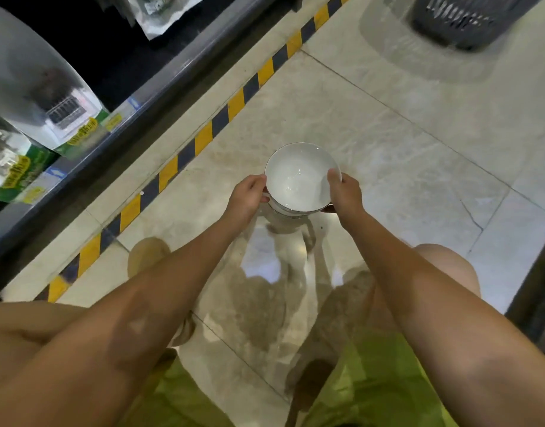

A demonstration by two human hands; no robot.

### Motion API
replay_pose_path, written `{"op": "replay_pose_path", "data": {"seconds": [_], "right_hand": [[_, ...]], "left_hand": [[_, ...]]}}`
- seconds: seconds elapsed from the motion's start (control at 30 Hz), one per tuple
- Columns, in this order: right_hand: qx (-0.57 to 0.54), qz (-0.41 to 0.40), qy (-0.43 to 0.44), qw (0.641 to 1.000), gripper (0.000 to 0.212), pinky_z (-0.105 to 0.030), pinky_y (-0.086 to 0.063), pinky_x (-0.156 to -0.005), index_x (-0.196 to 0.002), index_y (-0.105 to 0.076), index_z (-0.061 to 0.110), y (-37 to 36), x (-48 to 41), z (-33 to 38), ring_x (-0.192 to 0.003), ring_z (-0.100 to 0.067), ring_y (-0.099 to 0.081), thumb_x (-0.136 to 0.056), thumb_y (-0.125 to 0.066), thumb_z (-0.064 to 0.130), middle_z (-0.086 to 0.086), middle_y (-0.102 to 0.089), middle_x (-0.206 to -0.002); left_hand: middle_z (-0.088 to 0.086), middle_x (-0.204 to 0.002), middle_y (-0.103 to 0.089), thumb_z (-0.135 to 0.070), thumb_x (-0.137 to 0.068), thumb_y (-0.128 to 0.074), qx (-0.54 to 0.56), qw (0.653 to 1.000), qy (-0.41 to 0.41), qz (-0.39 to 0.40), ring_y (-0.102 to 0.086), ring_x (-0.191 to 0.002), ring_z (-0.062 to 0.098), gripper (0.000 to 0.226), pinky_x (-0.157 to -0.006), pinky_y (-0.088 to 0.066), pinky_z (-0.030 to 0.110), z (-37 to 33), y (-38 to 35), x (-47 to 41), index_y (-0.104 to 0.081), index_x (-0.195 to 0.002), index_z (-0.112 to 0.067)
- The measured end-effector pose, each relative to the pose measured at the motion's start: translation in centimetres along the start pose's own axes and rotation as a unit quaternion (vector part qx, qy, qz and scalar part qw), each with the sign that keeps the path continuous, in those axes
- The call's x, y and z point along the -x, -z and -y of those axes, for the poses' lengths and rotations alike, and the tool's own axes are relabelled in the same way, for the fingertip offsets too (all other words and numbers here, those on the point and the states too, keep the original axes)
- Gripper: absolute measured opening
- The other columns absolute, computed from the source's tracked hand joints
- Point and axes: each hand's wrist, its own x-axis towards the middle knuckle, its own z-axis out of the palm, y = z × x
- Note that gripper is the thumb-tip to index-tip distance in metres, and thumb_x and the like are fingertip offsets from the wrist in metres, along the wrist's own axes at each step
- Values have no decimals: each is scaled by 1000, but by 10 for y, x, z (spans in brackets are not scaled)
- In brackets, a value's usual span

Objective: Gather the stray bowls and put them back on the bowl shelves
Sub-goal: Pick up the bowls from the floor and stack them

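Hanging in the air over the pale tiled floor (403,155), a nested stack of white bowls (298,177) is held between both hands, in front of the person and well apart from the shelving. A thin dark line is seen round the top rim, and a second rim shows just beneath it; how many bowls are nested cannot be told.

The left hand (249,195) is curled against the left side of the stack, its thumb laid at the rim. The right hand (346,192) grips the right side, with the thumb hooked over the rim into the top bowl and the fingertips tucked underneath.

Along the left, a dark shelf edge (160,84) with small price labels is seen, and clear-fronted green boxes (34,87) are stacked on it. A yellow-and-black hazard strip (203,140) is laid on the floor beside the shelf. A dark slatted basket (462,20) stands at the upper right. Green shorts (372,380) are visible at the bottom.
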Motion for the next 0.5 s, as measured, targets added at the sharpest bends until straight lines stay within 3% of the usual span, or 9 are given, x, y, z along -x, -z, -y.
{"op": "replay_pose_path", "data": {"seconds": [0.17,0.27,0.37,0.5], "right_hand": [[39,-24,0,999,41,-35,-57,-60,-120,-53,5,-17,-13,-16,-97,-26,-58,-97,-39,36,-7,-55,-110],[44,-35,8,998,39,-39,-59,-66,-114,-56,7,-25,-19,-24,-98,-26,-58,-97,-39,37,-6,-57,-108],[56,-52,24,997,33,-49,-57,-82,-103,-57,13,-29,-25,-26,-97,-24,-58,-97,-38,39,-1,-58,-99],[59,-75,26,995,31,-51,-55,-84,-94,-57,17,-31,-32,-26,-96,-25,-60,-96,-37,40,7,-57,-86]], "left_hand": [[-1,-92,-58,-25,-100,-39,6,1000,19,11,-59,-78,12,31,-50,-43,8,18,8,-14,-56,-116,-5],[3,-101,-59,-23,-99,-39,5,999,34,11,-58,-80,12,31,-47,-42,5,26,10,-20,-58,-115,-5],[5,-102,-61,-22,-99,-40,-7,999,31,11,-58,-85,16,31,-47,-41,3,28,9,-27,-59,-114,-4],[6,-100,-61,-20,-98,-41,-1,1000,26,15,-59,-81,16,29,-53,-46,6,29,6,-33,-60,-112,-2]]}}
